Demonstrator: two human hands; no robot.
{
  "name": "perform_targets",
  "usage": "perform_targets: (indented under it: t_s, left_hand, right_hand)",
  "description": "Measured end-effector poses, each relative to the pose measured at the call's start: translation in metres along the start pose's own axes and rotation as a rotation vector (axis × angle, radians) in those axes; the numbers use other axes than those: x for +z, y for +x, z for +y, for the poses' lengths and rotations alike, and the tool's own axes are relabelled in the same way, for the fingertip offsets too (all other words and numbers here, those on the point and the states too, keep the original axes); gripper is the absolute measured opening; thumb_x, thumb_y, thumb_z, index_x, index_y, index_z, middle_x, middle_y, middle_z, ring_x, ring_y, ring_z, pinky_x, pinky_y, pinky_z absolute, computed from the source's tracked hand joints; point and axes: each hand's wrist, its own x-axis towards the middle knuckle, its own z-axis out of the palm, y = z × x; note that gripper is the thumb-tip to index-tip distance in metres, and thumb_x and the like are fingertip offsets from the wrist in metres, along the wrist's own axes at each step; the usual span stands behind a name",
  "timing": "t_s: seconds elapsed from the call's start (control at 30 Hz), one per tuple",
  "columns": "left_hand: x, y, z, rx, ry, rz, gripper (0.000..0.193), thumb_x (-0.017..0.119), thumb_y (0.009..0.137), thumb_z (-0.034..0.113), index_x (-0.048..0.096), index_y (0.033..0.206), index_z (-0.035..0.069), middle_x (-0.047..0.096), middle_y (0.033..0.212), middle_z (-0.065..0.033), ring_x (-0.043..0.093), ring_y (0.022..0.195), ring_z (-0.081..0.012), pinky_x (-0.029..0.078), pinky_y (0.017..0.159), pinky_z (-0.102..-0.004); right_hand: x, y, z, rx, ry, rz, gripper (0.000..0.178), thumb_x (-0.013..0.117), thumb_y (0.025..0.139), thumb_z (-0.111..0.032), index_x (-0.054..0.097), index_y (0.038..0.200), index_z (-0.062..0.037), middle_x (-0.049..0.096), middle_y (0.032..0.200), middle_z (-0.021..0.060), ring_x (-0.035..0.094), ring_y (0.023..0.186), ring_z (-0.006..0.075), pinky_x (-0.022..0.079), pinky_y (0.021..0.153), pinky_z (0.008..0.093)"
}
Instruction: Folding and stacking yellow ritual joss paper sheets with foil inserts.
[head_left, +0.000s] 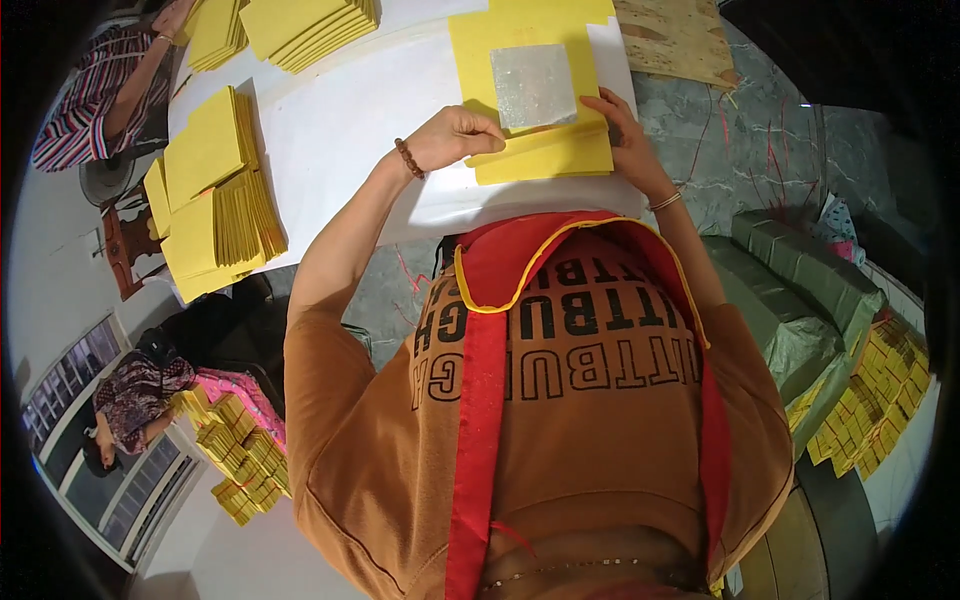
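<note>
A yellow paper sheet (472,62) lies on the white-covered table in front of me, with a silvery-grey square (534,85) flat on it. The near part of the sheet is turned up as a flap (550,155) along the square's lower edge. My left hand (458,137), with a brown bead bracelet above it, is closed, thumb and fingers pinching the flap's left end. At the right end, my right hand (628,140) grips the sheet's edge with curled fingers; its thumb is mostly hidden.
Stacks of folded yellow paper (215,185) stand on the table's left side, more (310,30) at the far left. A striped-sleeved person's hand (172,18) is beside the far stack. Another person sits lower left by yellow bundles (240,450). Green wrapped packs (780,290) lie right.
</note>
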Motion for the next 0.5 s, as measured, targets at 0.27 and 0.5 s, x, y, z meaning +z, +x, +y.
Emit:
perform_targets:
  t_s: [0.27,0.5]
  left_hand:
    - [0.0033,-0.0017,-0.0039,0.018,0.041,0.009,0.02,0.059,0.082,0.015,0.066,0.092,0.0,0.065,0.079,-0.0038,0.056,0.074,-0.0081,0.045,0.07,-0.0232]
    - [0.0078,-0.0045,-0.0028,0.035,0.069,0.066,0.018,0.059,0.081,0.015,0.066,0.09,0.001,0.063,0.073,-0.0035,0.054,0.069,-0.0075,0.044,0.067,-0.0226]
  right_hand:
    - [0.002,0.0009,0.0058,-0.002,0.055,0.044,0.058,0.067,0.067,-0.01,0.052,0.122,-0.0192,0.037,0.133,0.0129,0.037,0.124,0.0293,0.03,0.102,0.036]
    - [0.0018,0.0003,0.0055,-0.012,0.063,0.042,0.057,0.067,0.068,-0.01,0.051,0.122,-0.0177,0.037,0.134,0.0131,0.037,0.124,0.0289,0.03,0.102,0.0347]
